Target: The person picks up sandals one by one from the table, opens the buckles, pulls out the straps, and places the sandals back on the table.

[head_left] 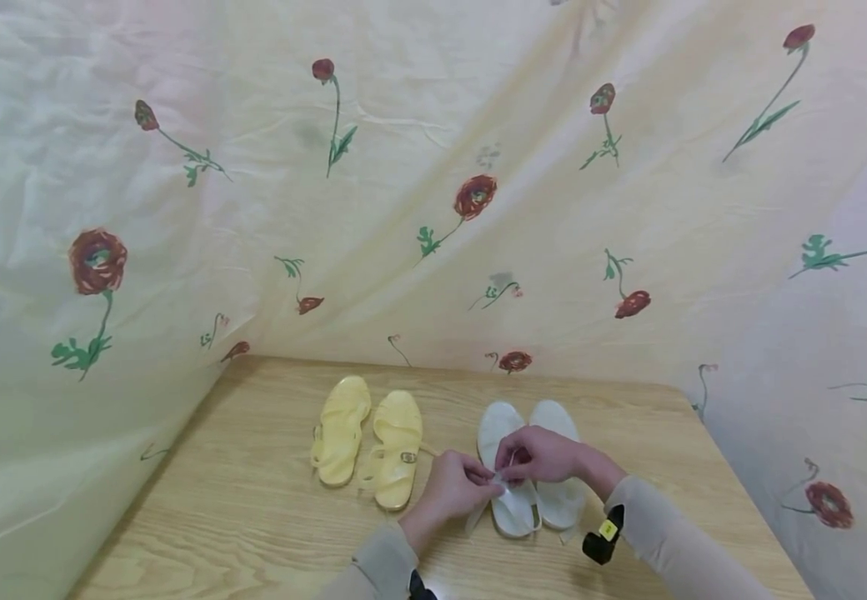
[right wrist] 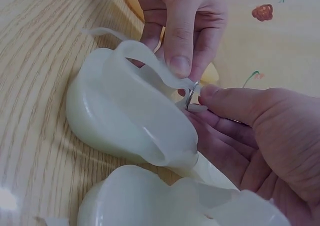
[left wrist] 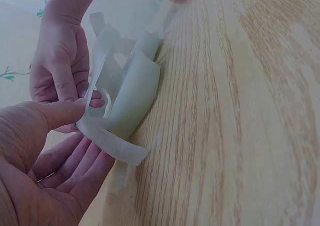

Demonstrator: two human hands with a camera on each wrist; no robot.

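A pair of translucent white jelly sandals lies on the wooden table in front of me. Both hands work at the ankle strap (left wrist: 116, 147) of the left white sandal (head_left: 499, 418). My left hand (head_left: 452, 486) pinches the strap between thumb and fingers. From the other side, my right hand (head_left: 546, 454) pinches the strap by a small metal buckle (right wrist: 191, 97), its thumb right at the buckle. One end of the strap sticks out past the left fingers in the left wrist view. The right white sandal (head_left: 551, 417) lies alongside, partly hidden beneath my right hand.
A pair of yellow jelly sandals stands to the left, one (head_left: 342, 429) slightly farther left than the other (head_left: 396, 446), which shows a buckle. Flower-printed cloth (head_left: 373, 208) hangs behind and along both sides of the wooden table (head_left: 231, 483).
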